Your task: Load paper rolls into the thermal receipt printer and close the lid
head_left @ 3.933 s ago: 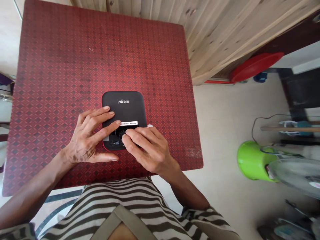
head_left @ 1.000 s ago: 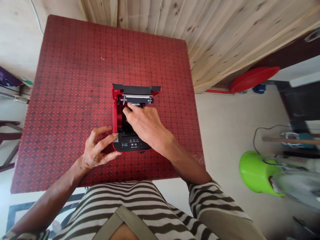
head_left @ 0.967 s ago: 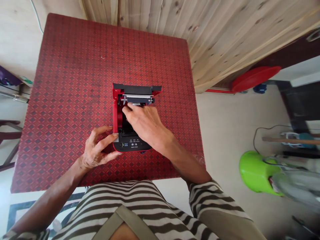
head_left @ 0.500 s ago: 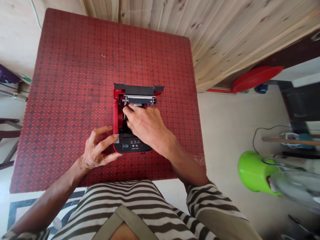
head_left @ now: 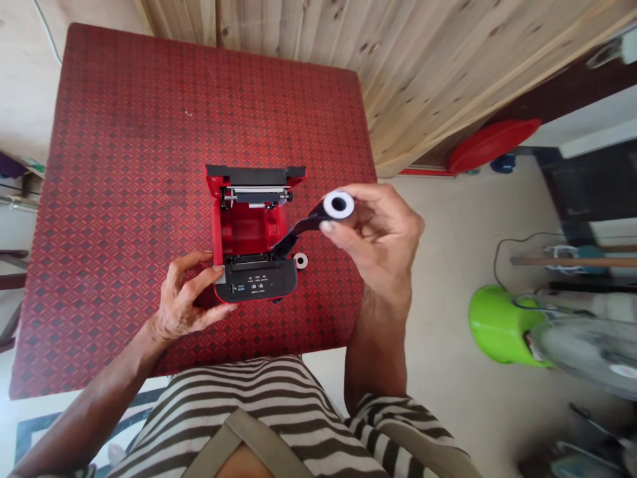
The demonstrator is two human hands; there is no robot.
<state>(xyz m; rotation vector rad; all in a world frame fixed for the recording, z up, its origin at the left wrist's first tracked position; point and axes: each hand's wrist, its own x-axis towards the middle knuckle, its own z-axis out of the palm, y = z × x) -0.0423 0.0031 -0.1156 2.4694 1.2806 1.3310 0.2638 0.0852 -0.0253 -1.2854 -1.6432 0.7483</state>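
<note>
A red and black label printer (head_left: 263,282) stands on the table with its lid (head_left: 256,174) raised, showing a red inner bay. My left hand (head_left: 186,302) grips its front left corner, fingers along the side and thumb at the front edge. To the right of the printer, my right hand (head_left: 388,236) holds up a small roll (head_left: 329,207) between thumb and fingers. The roll has a white ring-shaped end and a dark strip (head_left: 297,229) that runs down to the printer's right side. A second white-ended roll (head_left: 297,261) is beside the printer, partly hidden.
The table (head_left: 124,166) has a red patterned cover. Wooden boards (head_left: 293,33) run along its far side. On the floor to the right are a lime-green bucket (head_left: 492,325) and a red round object (head_left: 492,146). Part of a dark chair (head_left: 10,282) shows at left.
My right hand has come out of the printer's bay and moved right, now with the roll and its trailing dark strip. My left hand keeps its hold on the printer.
</note>
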